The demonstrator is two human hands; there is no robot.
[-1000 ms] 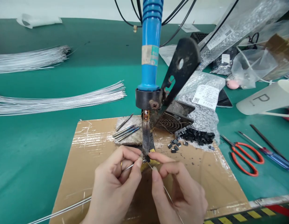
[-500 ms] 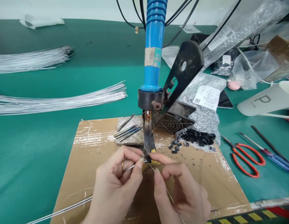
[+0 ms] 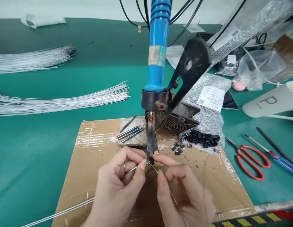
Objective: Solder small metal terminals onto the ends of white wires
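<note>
A blue-handled soldering iron (image 3: 157,53) stands tip-down in a black metal stand (image 3: 189,69) over a taped cardboard sheet (image 3: 94,176). My left hand (image 3: 118,186) pinches a thin silver rod (image 3: 58,212) that runs off to the lower left, its end at the iron's tip (image 3: 150,157). My right hand (image 3: 184,192) pinches a fine solder wire (image 3: 171,195) and holds its end at the same tip. A tiny dark part sits where they meet.
Bundles of silver wires (image 3: 61,101) lie on the green mat at left. Small black parts (image 3: 199,138) spill from a bubble bag, right of the stand. Red scissors (image 3: 250,159), a blue screwdriver (image 3: 276,157) and a white cup (image 3: 269,101) lie at right. Spare rods (image 3: 128,132) rest on a pad.
Both hands stay at the iron's tip with only slight shifts; the view has drifted a little.
</note>
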